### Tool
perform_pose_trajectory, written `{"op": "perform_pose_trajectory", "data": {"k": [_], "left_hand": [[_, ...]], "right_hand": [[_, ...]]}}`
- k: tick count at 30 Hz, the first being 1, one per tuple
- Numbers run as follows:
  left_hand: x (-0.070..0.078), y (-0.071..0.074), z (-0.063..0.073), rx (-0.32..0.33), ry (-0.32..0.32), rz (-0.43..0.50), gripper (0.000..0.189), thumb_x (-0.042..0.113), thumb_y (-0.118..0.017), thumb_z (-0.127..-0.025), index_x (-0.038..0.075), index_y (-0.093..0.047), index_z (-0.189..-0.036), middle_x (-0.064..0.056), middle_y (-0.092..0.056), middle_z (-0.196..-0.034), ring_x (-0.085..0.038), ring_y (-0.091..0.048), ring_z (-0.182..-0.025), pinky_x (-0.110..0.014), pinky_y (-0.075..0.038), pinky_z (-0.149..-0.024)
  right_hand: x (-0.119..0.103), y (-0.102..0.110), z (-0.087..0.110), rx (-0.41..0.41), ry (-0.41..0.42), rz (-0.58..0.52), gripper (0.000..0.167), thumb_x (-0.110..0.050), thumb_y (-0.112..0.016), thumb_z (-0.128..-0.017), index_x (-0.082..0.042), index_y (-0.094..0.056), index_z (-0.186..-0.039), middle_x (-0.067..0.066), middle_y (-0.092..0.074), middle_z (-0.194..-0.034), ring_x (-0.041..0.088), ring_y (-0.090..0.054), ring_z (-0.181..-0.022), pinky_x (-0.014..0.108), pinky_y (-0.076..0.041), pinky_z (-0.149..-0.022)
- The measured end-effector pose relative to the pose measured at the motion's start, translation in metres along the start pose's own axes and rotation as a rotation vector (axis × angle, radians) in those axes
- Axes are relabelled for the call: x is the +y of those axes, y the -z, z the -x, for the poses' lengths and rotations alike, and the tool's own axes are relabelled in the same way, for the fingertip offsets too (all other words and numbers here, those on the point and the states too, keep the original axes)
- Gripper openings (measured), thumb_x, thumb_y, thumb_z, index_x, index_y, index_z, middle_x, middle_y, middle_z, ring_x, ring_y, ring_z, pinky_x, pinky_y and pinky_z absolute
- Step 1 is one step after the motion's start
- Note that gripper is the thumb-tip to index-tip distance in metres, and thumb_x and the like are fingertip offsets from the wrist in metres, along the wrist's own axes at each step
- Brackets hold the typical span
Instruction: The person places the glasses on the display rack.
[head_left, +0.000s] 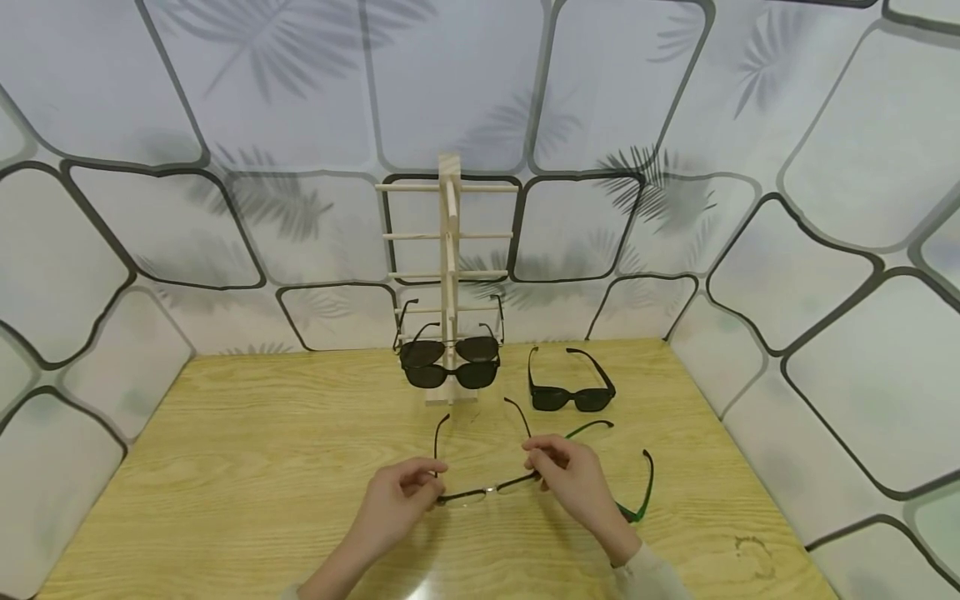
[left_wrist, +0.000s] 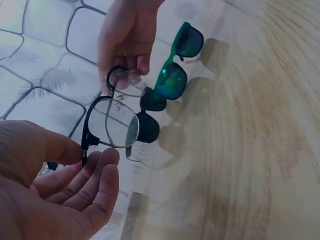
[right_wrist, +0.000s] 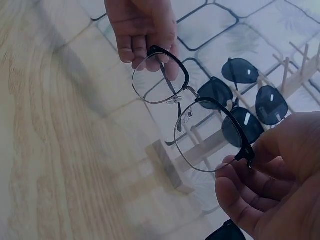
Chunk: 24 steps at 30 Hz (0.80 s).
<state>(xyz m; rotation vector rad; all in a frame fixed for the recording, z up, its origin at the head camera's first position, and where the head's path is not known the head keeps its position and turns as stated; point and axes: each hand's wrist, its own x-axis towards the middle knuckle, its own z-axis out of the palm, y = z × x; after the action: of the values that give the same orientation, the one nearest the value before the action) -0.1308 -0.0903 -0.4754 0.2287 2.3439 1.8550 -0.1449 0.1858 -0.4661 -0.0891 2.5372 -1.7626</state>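
Between my two hands is a pair of clear-lensed eyeglasses (head_left: 517, 481) with black upper rims and thin metal lower rims. My left hand (head_left: 397, 500) pinches the left hinge corner, and my right hand (head_left: 573, 483) pinches the right one. Both temples are unfolded and point away from me, toward the wooden rack. In the left wrist view, the thumb and fingers grip the eyeglass frame (left_wrist: 89, 120) at its end. The right wrist view has the right hand (right_wrist: 285, 175) holding the opposite corner. Green-framed sunglasses (head_left: 637, 510) lie beneath the right hand, partly hidden by it.
A wooden display rack (head_left: 450, 250) with several pegs stands at the back of the table (head_left: 300, 433). Two dark pairs hang low on it, lower sunglasses (head_left: 425, 377) and upper sunglasses (head_left: 422, 352). Black sunglasses (head_left: 551, 400) rest on the tabletop to its right. Patterned cloth surrounds the back and sides.
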Motion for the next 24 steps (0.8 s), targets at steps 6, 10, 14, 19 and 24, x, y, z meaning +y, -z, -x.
{"op": "perform_pose_trajectory", "data": {"k": [6,10,14,19,24], "left_hand": [[0.013,0.007,0.006,-0.007,0.021,0.018,0.021,0.005,-0.07,-0.099,0.0,-0.076,-0.118,-0.017,-0.075,-0.097,-0.012,-0.072,-0.078,-0.024,-0.06,-0.071],[0.021,0.011,0.01,-0.004,0.012,0.019,0.022,0.007,-0.07,-0.1,0.002,-0.077,-0.12,-0.02,-0.076,-0.099,-0.011,-0.073,-0.079,-0.026,-0.061,-0.073],[0.03,0.015,0.014,0.006,0.003,0.016,0.023,0.008,-0.071,-0.1,0.002,-0.077,-0.121,-0.017,-0.076,-0.098,-0.012,-0.074,-0.078,-0.026,-0.062,-0.073],[0.042,0.021,0.019,0.01,-0.024,0.019,0.026,0.01,-0.073,-0.1,0.002,-0.076,-0.124,-0.012,-0.076,-0.096,-0.01,-0.073,-0.077,-0.028,-0.062,-0.074],[0.054,0.026,0.022,0.04,-0.046,0.012,0.025,0.012,-0.073,-0.1,0.004,-0.077,-0.123,-0.01,-0.076,-0.095,-0.008,-0.072,-0.078,-0.028,-0.062,-0.074]], "right_hand": [[-0.012,0.004,0.006,-0.014,0.021,-0.031,0.021,-0.011,-0.065,-0.105,0.001,-0.074,-0.119,0.02,-0.076,-0.097,0.019,-0.069,-0.073,0.032,-0.061,-0.064],[-0.019,0.006,0.009,-0.025,0.033,-0.05,0.022,-0.012,-0.065,-0.105,0.001,-0.074,-0.12,0.021,-0.076,-0.097,0.017,-0.069,-0.072,0.031,-0.061,-0.064],[-0.026,0.007,0.013,-0.031,0.052,-0.062,0.022,-0.012,-0.065,-0.105,0.002,-0.074,-0.12,0.02,-0.076,-0.097,0.013,-0.069,-0.072,0.031,-0.061,-0.064],[-0.036,0.01,0.016,-0.04,0.085,-0.079,0.023,-0.011,-0.065,-0.105,0.004,-0.073,-0.12,0.021,-0.076,-0.096,0.01,-0.068,-0.071,0.031,-0.061,-0.063],[-0.047,0.012,0.016,-0.028,0.074,-0.09,0.021,-0.011,-0.065,-0.105,0.003,-0.074,-0.119,0.021,-0.076,-0.096,0.011,-0.069,-0.07,0.032,-0.062,-0.064]]}}
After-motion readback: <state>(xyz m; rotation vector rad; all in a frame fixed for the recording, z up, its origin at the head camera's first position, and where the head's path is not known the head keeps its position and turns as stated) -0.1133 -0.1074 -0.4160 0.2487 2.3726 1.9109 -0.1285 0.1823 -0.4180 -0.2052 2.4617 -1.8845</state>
